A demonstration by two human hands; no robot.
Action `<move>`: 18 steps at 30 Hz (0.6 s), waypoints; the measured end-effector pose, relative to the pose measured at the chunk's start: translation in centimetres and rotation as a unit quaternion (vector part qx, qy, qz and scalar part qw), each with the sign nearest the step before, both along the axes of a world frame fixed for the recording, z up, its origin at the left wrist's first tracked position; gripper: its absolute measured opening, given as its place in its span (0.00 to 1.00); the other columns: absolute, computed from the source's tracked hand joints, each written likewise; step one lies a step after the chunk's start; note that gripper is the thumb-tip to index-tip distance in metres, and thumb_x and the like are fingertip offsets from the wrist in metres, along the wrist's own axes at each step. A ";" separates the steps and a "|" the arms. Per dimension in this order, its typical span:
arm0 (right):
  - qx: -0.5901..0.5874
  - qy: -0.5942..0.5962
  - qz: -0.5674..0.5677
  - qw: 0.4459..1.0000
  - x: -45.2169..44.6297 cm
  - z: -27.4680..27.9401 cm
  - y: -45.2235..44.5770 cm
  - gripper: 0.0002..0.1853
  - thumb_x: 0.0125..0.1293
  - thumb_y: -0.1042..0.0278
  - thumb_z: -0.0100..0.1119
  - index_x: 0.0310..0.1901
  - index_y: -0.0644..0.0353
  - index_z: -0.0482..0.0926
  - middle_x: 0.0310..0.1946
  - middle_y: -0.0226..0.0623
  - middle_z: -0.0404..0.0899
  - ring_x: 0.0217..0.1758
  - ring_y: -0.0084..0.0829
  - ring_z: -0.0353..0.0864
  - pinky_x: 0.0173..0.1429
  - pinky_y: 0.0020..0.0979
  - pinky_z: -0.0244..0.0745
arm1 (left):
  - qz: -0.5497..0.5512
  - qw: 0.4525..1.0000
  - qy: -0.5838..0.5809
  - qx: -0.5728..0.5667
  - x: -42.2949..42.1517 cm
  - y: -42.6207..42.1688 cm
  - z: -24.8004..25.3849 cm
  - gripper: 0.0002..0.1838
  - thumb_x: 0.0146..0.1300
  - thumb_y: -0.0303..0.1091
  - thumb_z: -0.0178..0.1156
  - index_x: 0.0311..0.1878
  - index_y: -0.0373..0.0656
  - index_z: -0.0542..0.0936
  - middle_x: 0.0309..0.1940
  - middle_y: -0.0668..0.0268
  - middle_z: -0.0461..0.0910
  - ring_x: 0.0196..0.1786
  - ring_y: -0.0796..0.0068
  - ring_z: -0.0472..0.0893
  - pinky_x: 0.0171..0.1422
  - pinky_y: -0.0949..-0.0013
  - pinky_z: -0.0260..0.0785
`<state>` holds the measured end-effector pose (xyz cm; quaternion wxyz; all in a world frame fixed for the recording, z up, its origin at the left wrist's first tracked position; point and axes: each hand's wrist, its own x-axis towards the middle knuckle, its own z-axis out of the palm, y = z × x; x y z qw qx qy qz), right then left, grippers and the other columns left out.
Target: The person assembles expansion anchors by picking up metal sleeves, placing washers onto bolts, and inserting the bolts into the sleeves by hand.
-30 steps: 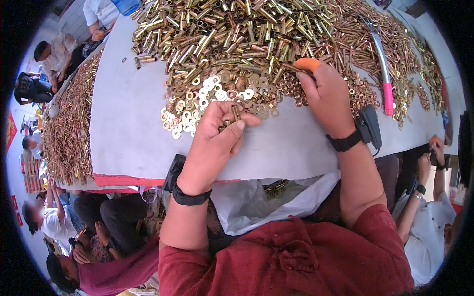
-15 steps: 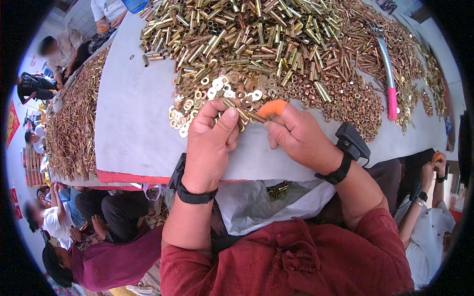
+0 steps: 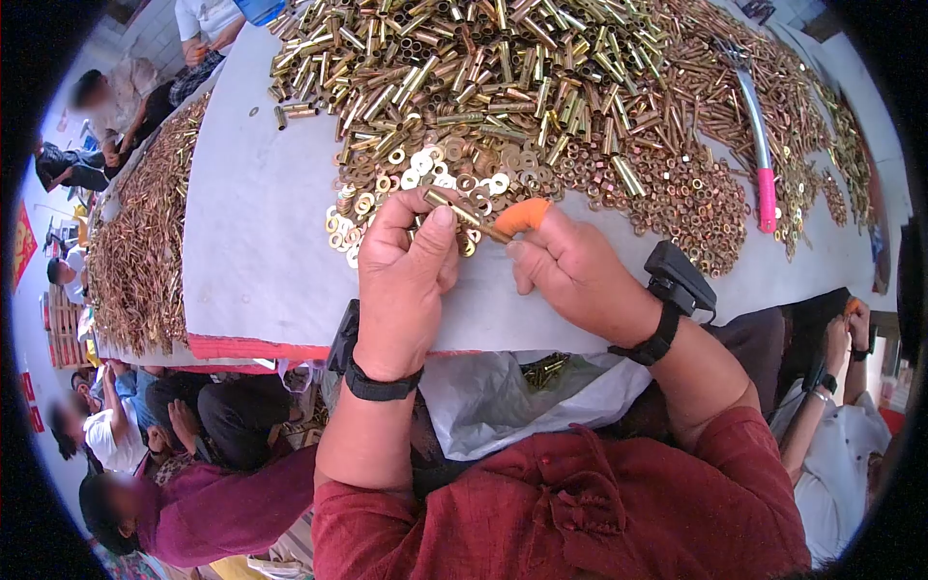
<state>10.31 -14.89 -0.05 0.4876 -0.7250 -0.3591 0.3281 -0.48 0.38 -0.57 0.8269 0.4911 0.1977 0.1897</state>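
My left hand (image 3: 406, 271) is closed, its thumb and index finger pinching a brass-coloured metal sleeve (image 3: 447, 205). A thinner, darker bolt (image 3: 495, 232) lines up with the sleeve's right end, slanting down to the right. My right hand (image 3: 570, 271) grips the bolt's outer end between thumb and index finger; an orange finger cover (image 3: 523, 217) wraps that index finger. Whether the bolt sits inside the sleeve is hard to make out. Just beyond my hands lie loose flat washers (image 3: 422, 164), with a heap of metal sleeves (image 3: 464, 68) behind them.
Hex nuts (image 3: 691, 208) are piled right of the washers. A tool with a pink handle (image 3: 767, 201) lies among bolts at the right. A white plastic bag (image 3: 522, 406) hangs below the table's edge (image 3: 261, 350). Other people sit at the left and right.
Both my hands have shifted slightly left together, still gripping the sleeve and the bolt. Less of the bolt shows between my fingers than before.
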 end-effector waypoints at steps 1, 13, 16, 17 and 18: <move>-0.001 0.000 -0.001 1.000 -0.1 0.0 0.0 0.11 0.74 0.70 0.50 0.54 0.61 0.72 0.24 0.30 0.77 0.28 0.21 0.77 0.36 0.26 0.72 | -0.001 1.000 0.000 -0.001 0.0 -0.1 0.0 0.08 0.74 0.34 0.57 0.49 0.41 0.76 0.24 0.78 0.70 0.21 0.90 0.61 0.24 0.81 0.50; 0.086 0.000 0.002 0.996 -0.6 0.0 -0.3 0.33 0.69 0.76 0.54 0.74 0.55 0.56 0.28 0.29 0.79 0.27 0.19 0.74 0.34 0.24 0.72 | -0.101 0.993 0.054 -0.015 0.1 -1.1 0.3 0.07 0.74 0.36 0.55 0.41 0.44 0.72 0.27 0.72 0.77 0.21 0.90 0.63 0.23 0.81 0.52; 0.029 -0.161 0.013 0.987 0.4 0.8 -0.6 0.28 0.65 0.69 0.60 0.67 0.56 0.67 0.25 0.37 0.80 0.27 0.36 0.81 0.34 0.33 0.75 | -0.083 0.993 0.037 -0.077 0.2 -1.7 0.8 0.07 0.75 0.36 0.52 0.42 0.44 0.71 0.32 0.66 0.80 0.20 0.89 0.61 0.22 0.81 0.51; 0.021 -0.187 -0.014 0.982 1.1 1.1 -0.7 0.26 0.65 0.68 0.61 0.65 0.56 0.70 0.26 0.37 0.80 0.28 0.36 0.81 0.35 0.34 0.76 | -0.078 0.992 0.008 -0.097 0.2 -1.4 0.7 0.06 0.76 0.36 0.51 0.44 0.44 0.70 0.34 0.64 0.81 0.19 0.88 0.60 0.22 0.81 0.50; 0.013 -0.213 -0.041 0.976 1.8 1.3 -0.8 0.24 0.65 0.66 0.62 0.63 0.56 0.73 0.27 0.37 0.81 0.28 0.36 0.82 0.35 0.35 0.76 | -0.078 0.992 0.007 -0.098 0.1 -1.1 0.7 0.06 0.76 0.36 0.51 0.44 0.44 0.70 0.34 0.64 0.81 0.19 0.88 0.60 0.22 0.81 0.50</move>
